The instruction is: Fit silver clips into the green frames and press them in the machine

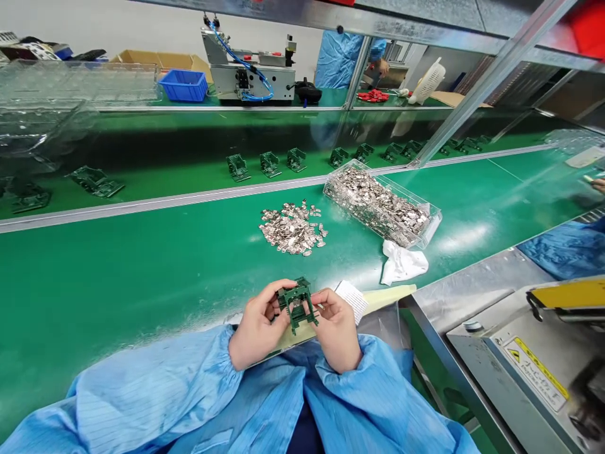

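Observation:
A dark green plastic frame (299, 305) with an open middle is held up between both hands, close to my body at the table's front edge. My left hand (259, 325) grips its left side with thumb and fingers. On its right side, my right hand (336, 328) has thumb and fingertips closed on the frame. Beyond the hands, a loose pile of small silvery metal parts (293, 228) lies on the green table (179, 265). A clear plastic box (430, 230) full of similar metal parts stands behind and to the right of the pile.
A crumpled white cloth (403, 261) lies before the box. Several green frames (237, 167) stand on the belt (179, 170) behind a metal rail (208, 196). At right is a metal machine (529, 359). Another person's hand (599, 185) shows at the right edge.

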Available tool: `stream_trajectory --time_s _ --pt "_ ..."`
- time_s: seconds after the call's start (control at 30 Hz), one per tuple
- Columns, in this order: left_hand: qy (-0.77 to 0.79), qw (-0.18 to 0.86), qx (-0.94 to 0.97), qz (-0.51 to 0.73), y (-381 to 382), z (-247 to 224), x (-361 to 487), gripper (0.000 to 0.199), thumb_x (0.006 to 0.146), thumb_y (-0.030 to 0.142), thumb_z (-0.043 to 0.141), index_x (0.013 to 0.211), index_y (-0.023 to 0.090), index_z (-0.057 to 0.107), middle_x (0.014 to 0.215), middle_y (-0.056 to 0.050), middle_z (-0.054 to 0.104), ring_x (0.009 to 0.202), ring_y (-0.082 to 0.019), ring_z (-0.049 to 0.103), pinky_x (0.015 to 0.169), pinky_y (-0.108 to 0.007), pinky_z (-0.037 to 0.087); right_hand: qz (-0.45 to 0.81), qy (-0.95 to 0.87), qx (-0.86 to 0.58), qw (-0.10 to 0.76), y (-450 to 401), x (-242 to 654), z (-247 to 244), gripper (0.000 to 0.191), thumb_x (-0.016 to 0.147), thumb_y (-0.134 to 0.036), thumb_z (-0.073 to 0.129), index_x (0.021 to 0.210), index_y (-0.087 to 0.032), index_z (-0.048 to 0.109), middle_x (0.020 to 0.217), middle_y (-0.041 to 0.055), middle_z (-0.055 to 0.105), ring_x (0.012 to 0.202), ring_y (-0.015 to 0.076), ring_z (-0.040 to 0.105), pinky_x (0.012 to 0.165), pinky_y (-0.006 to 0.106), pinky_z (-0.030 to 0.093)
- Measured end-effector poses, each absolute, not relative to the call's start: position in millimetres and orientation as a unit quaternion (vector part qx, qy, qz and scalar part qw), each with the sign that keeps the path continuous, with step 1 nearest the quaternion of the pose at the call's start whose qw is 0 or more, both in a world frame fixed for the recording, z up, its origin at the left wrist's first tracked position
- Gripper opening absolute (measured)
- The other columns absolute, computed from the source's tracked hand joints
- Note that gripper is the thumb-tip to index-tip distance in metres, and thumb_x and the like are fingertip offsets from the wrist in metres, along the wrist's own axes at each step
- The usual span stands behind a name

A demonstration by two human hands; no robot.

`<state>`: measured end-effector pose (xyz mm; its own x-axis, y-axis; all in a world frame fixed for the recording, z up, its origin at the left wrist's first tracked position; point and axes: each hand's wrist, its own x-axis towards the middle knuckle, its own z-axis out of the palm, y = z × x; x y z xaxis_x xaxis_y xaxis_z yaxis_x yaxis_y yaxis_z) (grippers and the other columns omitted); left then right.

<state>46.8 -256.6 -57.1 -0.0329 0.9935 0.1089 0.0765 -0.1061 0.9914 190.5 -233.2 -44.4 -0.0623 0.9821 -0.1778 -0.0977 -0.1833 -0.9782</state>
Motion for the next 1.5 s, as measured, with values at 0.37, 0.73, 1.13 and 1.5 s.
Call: stream_trajectory --time_s 0.37,0.73,1.13,1.5 --pt "0.444 0.479 0.547 0.523 -243.0 -47.5 88.7 0.036 0.083 0.037 0.067 0.112 0.019 0.056 0.097 -0.006 0.068 0.081 -0.017 0.068 0.067 -0.025 0.058 0.456 -0.409 -0.569 0.549 -279.5 274.9 -56.8 0.033 0.08 -0.052 0.069 0.088 -0.02 0.065 0.078 0.0029 0.065 0.068 0.0168 0.059 0.064 0.029 0.051" --pt "0.359 0.622 0.474 0.51 -187.7 -66.2 173.9 0.044 0.073 0.03 0.074 0.107 0.017 0.05 0.108 -0.01 0.067 0.106 -0.024 0.065 0.095 -0.041 0.053 0.511 -0.402 -0.57 0.502 -262.9 277.5 -110.9 0.053 0.071 -0.07 0.067 0.064 -0.017 0.065 0.057 0.0026 0.061 0.052 0.0143 0.054 0.052 0.026 0.046" --pt "0.346 0.653 0.461 0.492 -191.2 -73.3 164.2 0.051 0.075 0.036 0.076 0.113 0.017 0.048 0.117 -0.012 0.064 0.108 -0.024 0.065 0.09 -0.039 0.057 0.417 -0.503 -0.559 0.511 -273.0 271.8 -132.8 0.045 0.088 -0.057 0.049 0.072 -0.019 0.066 0.066 0.0038 0.058 0.065 0.0181 0.055 0.062 0.03 0.046" --pt "0.351 0.617 0.477 0.519 -190.9 -74.4 162.8 0.044 0.078 0.035 0.074 0.11 0.017 0.05 0.11 -0.009 0.065 0.105 -0.021 0.064 0.098 -0.037 0.051 0.416 -0.596 -0.6 0.334 -270.4 319.1 -124.2 0.027 0.08 -0.033 0.062 0.055 -0.021 0.065 0.047 -0.0001 0.06 0.043 0.0165 0.056 0.046 0.026 0.038"
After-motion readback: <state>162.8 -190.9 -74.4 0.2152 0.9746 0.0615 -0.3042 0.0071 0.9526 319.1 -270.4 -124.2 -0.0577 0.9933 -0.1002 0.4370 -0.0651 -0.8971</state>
